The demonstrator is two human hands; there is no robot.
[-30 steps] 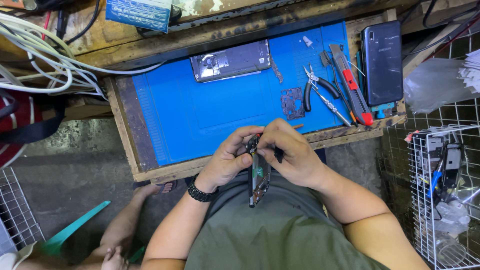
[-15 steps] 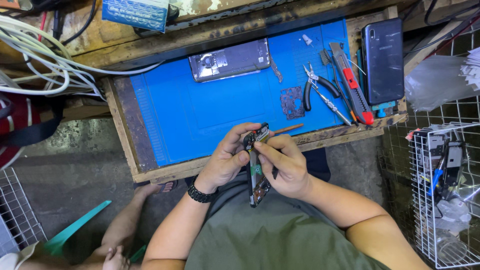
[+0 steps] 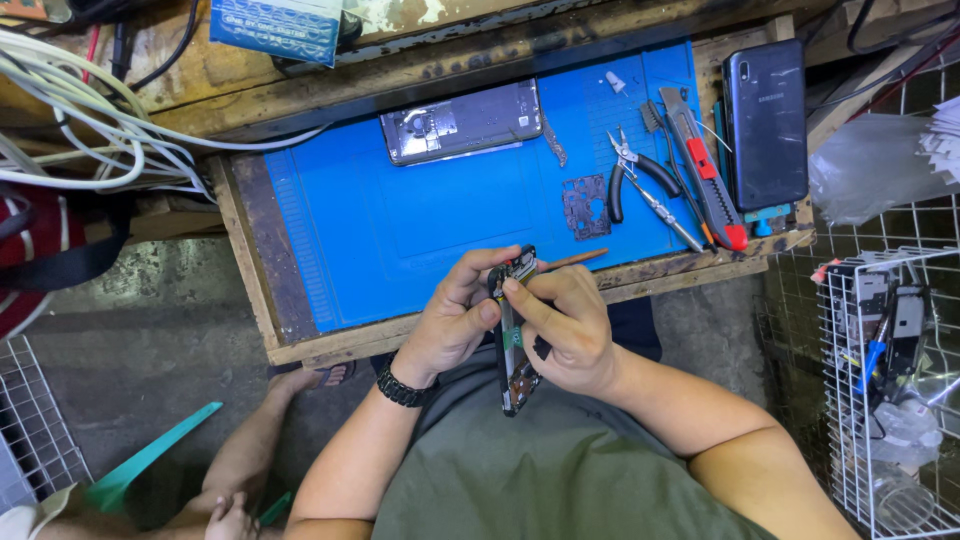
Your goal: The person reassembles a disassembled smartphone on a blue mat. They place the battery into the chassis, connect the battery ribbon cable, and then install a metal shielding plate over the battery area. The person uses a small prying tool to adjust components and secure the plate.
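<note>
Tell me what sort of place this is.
Most likely a phone repair bench: an opened phone lies on a blue work mat, pliers and a utility knife sit beside it, and both hands hold a phone frame.

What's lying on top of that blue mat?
On the blue mat lie an opened phone body, a dark metal plate, pliers and a utility knife. Whatever lies beneath these is covered.

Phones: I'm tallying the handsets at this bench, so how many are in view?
3. An opened phone is held between the left hand and right hand; a disassembled one lies on the blue mat; a dark one lies at the bench's right end. The wire basket may hide more.
</note>
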